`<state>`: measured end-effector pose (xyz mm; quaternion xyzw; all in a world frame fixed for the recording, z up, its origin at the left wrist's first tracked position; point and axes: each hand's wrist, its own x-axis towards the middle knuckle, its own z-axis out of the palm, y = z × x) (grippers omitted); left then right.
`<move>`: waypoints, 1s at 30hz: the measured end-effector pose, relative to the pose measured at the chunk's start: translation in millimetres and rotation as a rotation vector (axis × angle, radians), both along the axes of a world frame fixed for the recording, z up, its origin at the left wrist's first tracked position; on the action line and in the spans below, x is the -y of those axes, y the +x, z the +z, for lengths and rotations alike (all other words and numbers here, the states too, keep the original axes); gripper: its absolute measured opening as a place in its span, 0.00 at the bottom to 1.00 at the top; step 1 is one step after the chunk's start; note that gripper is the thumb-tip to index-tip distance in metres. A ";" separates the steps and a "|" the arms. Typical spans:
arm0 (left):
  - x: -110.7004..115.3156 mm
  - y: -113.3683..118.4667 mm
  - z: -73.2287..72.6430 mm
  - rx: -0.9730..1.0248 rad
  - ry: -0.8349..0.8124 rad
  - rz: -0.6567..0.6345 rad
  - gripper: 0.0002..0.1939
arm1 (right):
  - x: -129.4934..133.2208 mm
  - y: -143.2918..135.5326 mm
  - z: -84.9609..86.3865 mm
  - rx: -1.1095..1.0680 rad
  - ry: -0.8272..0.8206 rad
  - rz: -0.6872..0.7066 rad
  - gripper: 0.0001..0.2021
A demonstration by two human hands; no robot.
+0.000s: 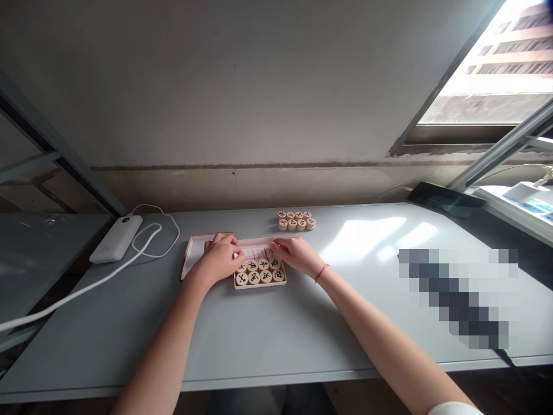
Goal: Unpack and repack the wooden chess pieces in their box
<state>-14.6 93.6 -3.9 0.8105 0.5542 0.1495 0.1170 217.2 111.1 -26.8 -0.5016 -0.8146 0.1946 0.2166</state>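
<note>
A shallow white box (pixel 260 286) lies on the desk with two rows of round Chinese chess pieces (pixel 254 278) marked in black in its near half. In its far half is a folded paper sheet (pixel 258 253) with pink-red lines. My left hand (pixel 219 257) bends over the box's left side, thumb and fingers closed at the sheet's left edge. At the sheet's right edge, the fingers of my right hand (pixel 298 252) are pinched together. The box lid (pixel 196 252), white inside with a reddish-brown rim, lies partly under my left hand.
Red-marked Chinese chess pieces (pixel 296 220) stand in stacked rows behind the box. At the left is a white power bank (pixel 116 239) with a white cable (pixel 108 278). A blurred-out dark object (pixel 458 300) lies at the right. A wall (pixel 242 115) rises behind the desk (pixel 328 334).
</note>
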 end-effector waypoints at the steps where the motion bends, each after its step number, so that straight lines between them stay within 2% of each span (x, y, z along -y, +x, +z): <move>1: 1.0 -0.5 0.7 0.008 -0.019 -0.018 0.16 | 1.1 -2.5 -1.6 0.032 -0.007 -0.008 0.18; 4: 4.3 -0.4 5.7 0.040 -0.083 -0.054 0.13 | 1.0 -4.4 -5.5 0.072 0.007 -0.038 0.16; 8: 8.5 1.1 19.2 -0.017 -0.223 -0.015 0.08 | -0.1 -3.8 -5.9 0.078 0.008 -0.059 0.14; 12: 11.3 0.9 30.0 -0.100 -0.323 0.046 0.09 | -0.1 -4.1 -6.1 0.063 -0.001 -0.056 0.14; 15: 11.1 -1.0 31.5 -0.083 -0.335 0.056 0.11 | -0.9 -2.6 -5.9 0.014 -0.024 -0.043 0.13; 19: 7.0 -1.8 27.8 0.109 -0.231 0.013 0.13 | 0.6 -1.7 1.1 -0.160 0.000 -0.038 0.13; 22: 5.1 3.6 23.4 0.321 -0.165 0.001 0.17 | 6.9 -6.5 9.8 -0.303 -0.028 0.046 0.16; 26: 6.1 18.5 15.4 0.593 -0.226 -0.004 0.18 | 14.1 -14.3 17.3 -0.443 -0.165 0.116 0.18; 30: 4.6 29.5 5.6 0.753 -0.220 0.088 0.14 | 6.0 -6.2 15.0 -0.517 -0.190 0.035 0.19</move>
